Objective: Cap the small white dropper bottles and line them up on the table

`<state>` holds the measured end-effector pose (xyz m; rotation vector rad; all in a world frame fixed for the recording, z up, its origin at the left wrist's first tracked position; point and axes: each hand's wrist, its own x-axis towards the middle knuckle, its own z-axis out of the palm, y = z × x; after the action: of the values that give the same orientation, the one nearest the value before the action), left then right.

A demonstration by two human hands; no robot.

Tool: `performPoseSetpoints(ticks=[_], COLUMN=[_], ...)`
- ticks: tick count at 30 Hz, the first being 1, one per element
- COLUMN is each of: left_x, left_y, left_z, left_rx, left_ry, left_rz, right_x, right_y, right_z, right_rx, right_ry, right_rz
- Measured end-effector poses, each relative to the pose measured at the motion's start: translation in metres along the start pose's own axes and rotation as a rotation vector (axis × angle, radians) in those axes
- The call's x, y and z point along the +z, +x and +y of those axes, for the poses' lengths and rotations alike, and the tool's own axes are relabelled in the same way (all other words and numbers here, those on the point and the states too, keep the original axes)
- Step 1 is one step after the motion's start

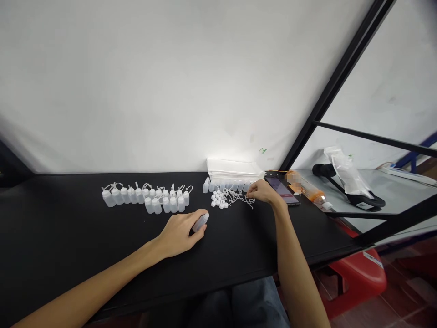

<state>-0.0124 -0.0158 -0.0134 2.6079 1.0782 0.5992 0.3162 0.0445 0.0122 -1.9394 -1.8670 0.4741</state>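
Observation:
My left hand (184, 232) is closed around a small translucent plastic bottle (200, 222), which leans with its narrow tip up and to the right and has no cap on. At the right end of a tangle of thin white straps (235, 197), my right hand (262, 191) has its fingers bent together. Whether a strap is between those fingertips is hidden. White caps (218, 199) lie in a loose heap left of the straps. Behind them stands a row of uncapped bottles (222, 186). To the left, capped bottles with looped straps (136, 196) stand in two rows.
A stack of white sheets or bags (235, 168) lies against the wall. On the right are a phone (282, 189) and an orange-labelled bottle (307, 189) on its side. A black frame post (327, 95) rises beyond them. A red stool (358, 278) stands beside the table.

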Motion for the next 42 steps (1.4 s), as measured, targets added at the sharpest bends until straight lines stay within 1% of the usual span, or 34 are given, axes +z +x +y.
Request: performPoseSetpoints(ticks=[3,5,8,10,12,14,19,22,26,29,31,36,42], left_x=[0.0,0.002,0.005,0.006,0.006,0.005,0.003,0.004,0.003,0.001,0.001,0.001,0.002], left_y=[0.0,0.0,-0.001,-0.001,-0.001,-0.002,-0.002,-0.001,0.0,0.0,0.0,0.001,0.002], left_z=[0.001,0.001,-0.001,-0.001,-0.001,0.0,0.002,0.002,0.001,0.002,0.003,0.005,0.001], left_rx=[0.005,0.008,-0.004,-0.014,-0.02,-0.022,-0.032,-0.04,-0.044,-0.037,-0.043,-0.1,-0.122], left_ry=[-0.019,-0.036,-0.078,-0.11,-0.135,-0.146,-0.16,-0.187,-0.205,-0.191,-0.19,-0.232,-0.197], left_rz=[0.005,0.026,0.064,0.07,0.055,0.041,0.022,0.026,0.03,0.022,0.021,0.073,0.101], right_x=[-0.006,-0.009,-0.009,-0.004,0.003,0.012,0.032,0.041,0.046,0.047,0.047,0.046,0.043], right_y=[-0.003,-0.007,-0.015,-0.019,-0.023,-0.025,-0.03,-0.032,-0.033,-0.033,-0.034,-0.036,-0.04], right_z=[-0.004,-0.011,-0.028,-0.042,-0.055,-0.066,-0.086,-0.093,-0.096,-0.097,-0.097,-0.1,-0.105], right_rx=[-0.005,-0.044,-0.164,-0.222,-0.248,-0.292,-0.381,-0.399,-0.4,-0.405,-0.409,-0.41,-0.423], right_ry=[0.062,0.177,0.527,0.641,0.672,0.701,0.711,0.684,0.665,0.665,0.667,0.679,0.691], right_rz=[0.011,-0.008,-0.132,-0.261,-0.376,-0.459,-0.579,-0.59,-0.559,-0.53,-0.535,-0.545,-0.574])
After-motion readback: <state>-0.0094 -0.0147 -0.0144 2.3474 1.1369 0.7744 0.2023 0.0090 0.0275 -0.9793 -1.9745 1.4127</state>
